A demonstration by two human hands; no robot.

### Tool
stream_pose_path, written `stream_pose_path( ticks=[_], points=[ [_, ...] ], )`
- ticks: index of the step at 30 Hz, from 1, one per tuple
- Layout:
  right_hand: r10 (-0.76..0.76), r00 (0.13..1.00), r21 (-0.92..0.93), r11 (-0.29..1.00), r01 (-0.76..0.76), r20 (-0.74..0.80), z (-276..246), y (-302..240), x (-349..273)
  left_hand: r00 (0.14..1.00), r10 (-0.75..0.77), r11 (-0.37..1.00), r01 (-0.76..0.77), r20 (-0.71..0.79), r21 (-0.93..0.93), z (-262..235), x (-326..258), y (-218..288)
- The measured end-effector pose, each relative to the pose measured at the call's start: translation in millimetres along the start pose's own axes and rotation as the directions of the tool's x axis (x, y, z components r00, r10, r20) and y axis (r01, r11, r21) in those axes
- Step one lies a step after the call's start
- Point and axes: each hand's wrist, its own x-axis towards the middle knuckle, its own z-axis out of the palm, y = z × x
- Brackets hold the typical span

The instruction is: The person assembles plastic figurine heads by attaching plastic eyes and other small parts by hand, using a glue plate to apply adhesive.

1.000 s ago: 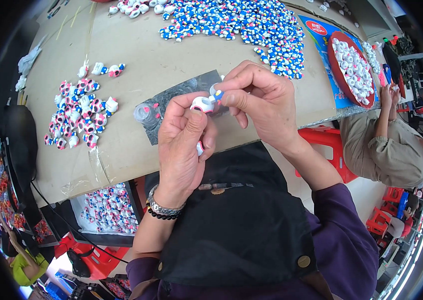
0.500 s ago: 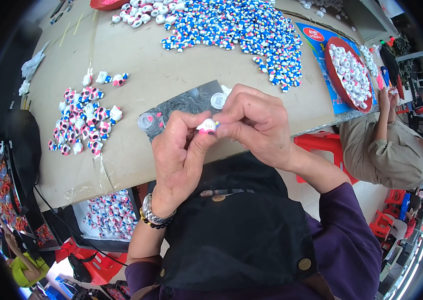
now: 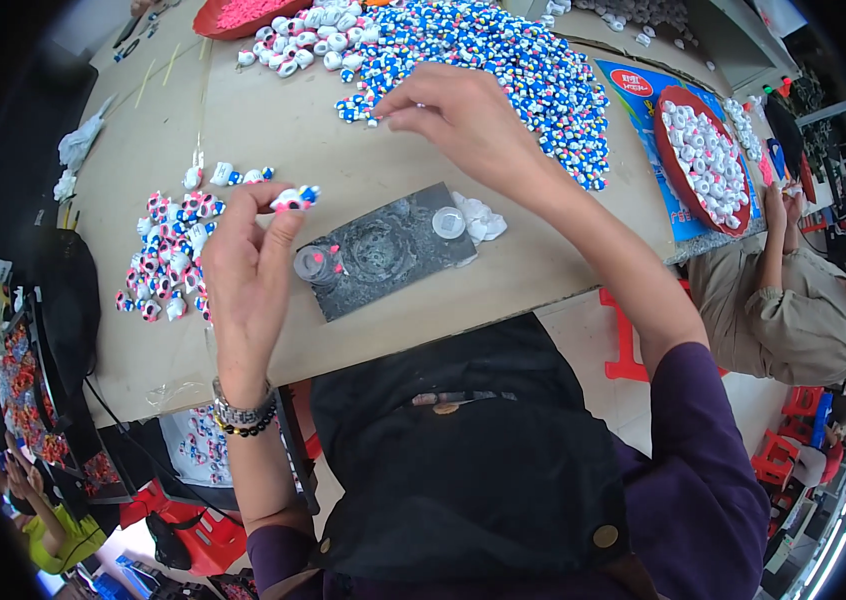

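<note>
My left hand (image 3: 248,275) pinches a small toy figure (image 3: 295,198) between thumb and fingers; it has a white head, pink on its face and a blue body. It is held just right of a loose pile of similar figures (image 3: 178,245). My right hand (image 3: 468,125) reaches over the table to the left edge of a large heap of small blue figure bodies (image 3: 503,60). Its thumb and index finger are drawn together beside the pieces there; what they pinch is too small to make out. Between my arms lies a dark stone slab (image 3: 383,250).
On the slab stand a clear small container (image 3: 313,263) near pink bits and a round clear lid (image 3: 448,222). Crumpled white tissue (image 3: 480,220) touches its right end. White heads fill a red tray (image 3: 671,165) at the right. A pink-filled red dish (image 3: 218,28) stands far left. A person (image 3: 758,290) sits at right.
My hands have parted. The left one has carried the figure left toward the pile, and the right one has let go and moved up to the blue heap. The slab is now uncovered.
</note>
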Motion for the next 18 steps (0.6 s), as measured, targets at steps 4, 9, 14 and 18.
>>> stream_pose_path(
  ticks=[4,9,14,18],
  points=[
    [-0.028,0.994,-0.382,0.922,0.068,0.107,32,37,23,1.000,-0.002,0.967,-0.002,0.017,0.254,-9,5,-14],
    [0.017,0.977,-0.520,0.849,0.099,0.213,41,32,30,0.998,0.024,0.813,-0.052,0.056,0.580,-12,8,-14],
    [-0.042,0.962,-0.488,0.855,0.176,0.271,38,24,28,0.990,0.105,0.883,-0.046,-0.100,0.468,-18,4,-17],
    [-0.089,0.976,-0.412,0.896,0.166,0.199,29,24,15,0.913,-0.376,0.366,0.302,0.157,-0.880,-32,-12,10]
  ],
)
